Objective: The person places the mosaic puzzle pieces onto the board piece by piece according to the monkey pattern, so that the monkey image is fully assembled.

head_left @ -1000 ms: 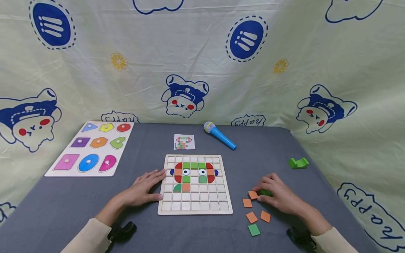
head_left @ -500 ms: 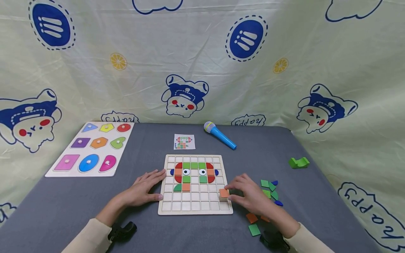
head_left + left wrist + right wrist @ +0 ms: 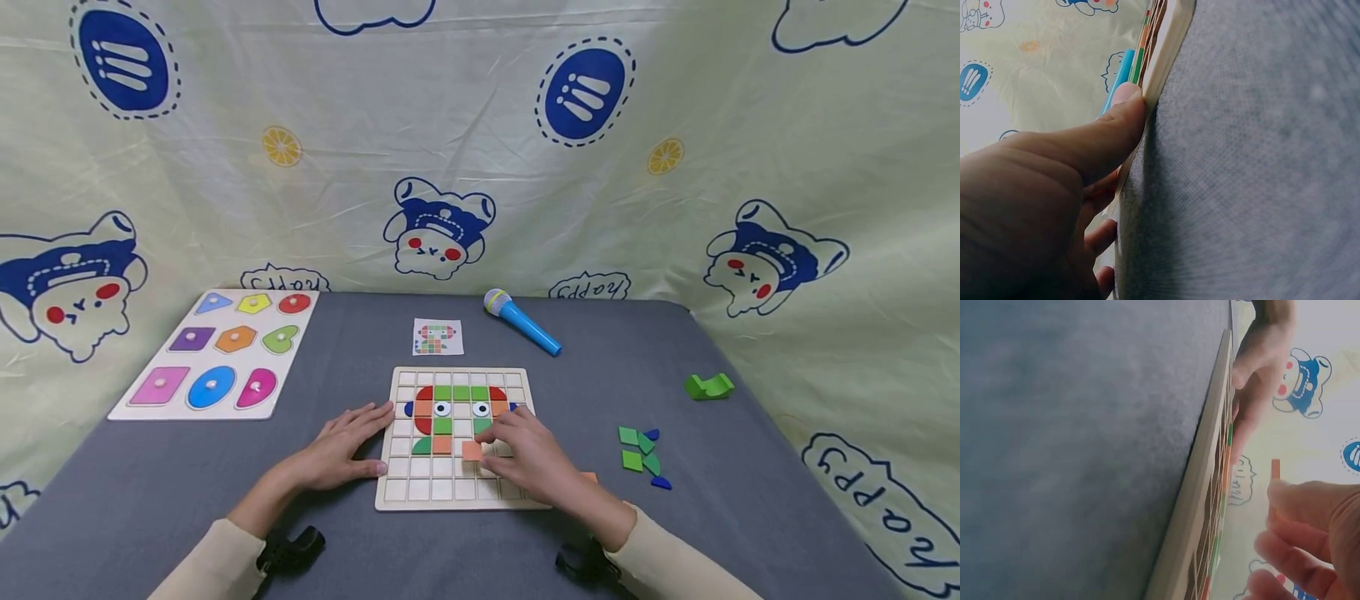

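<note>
Right hand [image 3: 528,454] holds an orange tile [image 3: 472,451] over the grid board [image 3: 420,490], below the right-hand eye of the tile face. Thumb and forefinger are clamped on the tile's edge; the other fingers curl loosely beside them. The right wrist view shows a gap between tile and board, so it is held up, not seated. An edge pinch probably leaves most of the tile free, so that it can sit flat in a cell without fingers in the way.

Left hand [image 3: 341,450] lies at the board's left side, fingers extended, thumb spread apart from them and touching the rim; nothing is gripped. Likely purpose: to steady the board.

Picture card [image 3: 437,337] lies just beyond the board, face up, presumably for easy comparison. Loose green tile [image 3: 632,460] lies among other green and blue pieces on the right, within that hand's reach. Another orange tile [image 3: 590,477] is mostly hidden by the right forearm. Microphone [image 3: 528,327] and shape puzzle [image 3: 232,358] lie apart from the board, apparently out of the way
</note>
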Tool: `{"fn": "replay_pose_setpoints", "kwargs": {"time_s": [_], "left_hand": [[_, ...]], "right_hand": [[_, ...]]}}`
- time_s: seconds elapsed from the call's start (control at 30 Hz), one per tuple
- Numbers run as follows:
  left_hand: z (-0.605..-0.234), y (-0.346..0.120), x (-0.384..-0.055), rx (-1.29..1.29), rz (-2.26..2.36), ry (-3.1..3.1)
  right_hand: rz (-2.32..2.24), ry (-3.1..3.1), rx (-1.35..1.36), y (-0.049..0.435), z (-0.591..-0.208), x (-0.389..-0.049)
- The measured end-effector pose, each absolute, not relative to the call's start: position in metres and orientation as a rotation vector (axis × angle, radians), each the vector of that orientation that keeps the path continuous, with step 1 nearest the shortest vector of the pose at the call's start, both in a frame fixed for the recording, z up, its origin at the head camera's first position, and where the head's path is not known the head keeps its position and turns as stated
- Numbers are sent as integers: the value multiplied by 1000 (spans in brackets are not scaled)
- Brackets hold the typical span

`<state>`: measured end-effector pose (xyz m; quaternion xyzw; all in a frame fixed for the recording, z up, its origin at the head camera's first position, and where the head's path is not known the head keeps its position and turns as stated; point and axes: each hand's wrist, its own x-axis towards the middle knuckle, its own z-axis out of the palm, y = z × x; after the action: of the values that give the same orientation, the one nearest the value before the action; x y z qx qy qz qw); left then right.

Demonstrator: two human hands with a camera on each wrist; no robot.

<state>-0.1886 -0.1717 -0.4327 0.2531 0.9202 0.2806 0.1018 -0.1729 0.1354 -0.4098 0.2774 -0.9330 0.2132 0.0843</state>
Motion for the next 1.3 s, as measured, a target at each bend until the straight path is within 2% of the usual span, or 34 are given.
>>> {"fn": "replay_pose_setpoints", "kwargs": {"time_s": [0.5,1.3], "left_hand": [[-432,-172,-189,761,834,2722],[-434,-172,-189,753,832,2720]], "right_hand": [[633,-2888,727,117,-419,-195],[545,-2915,750,115,-421,-197]]}}
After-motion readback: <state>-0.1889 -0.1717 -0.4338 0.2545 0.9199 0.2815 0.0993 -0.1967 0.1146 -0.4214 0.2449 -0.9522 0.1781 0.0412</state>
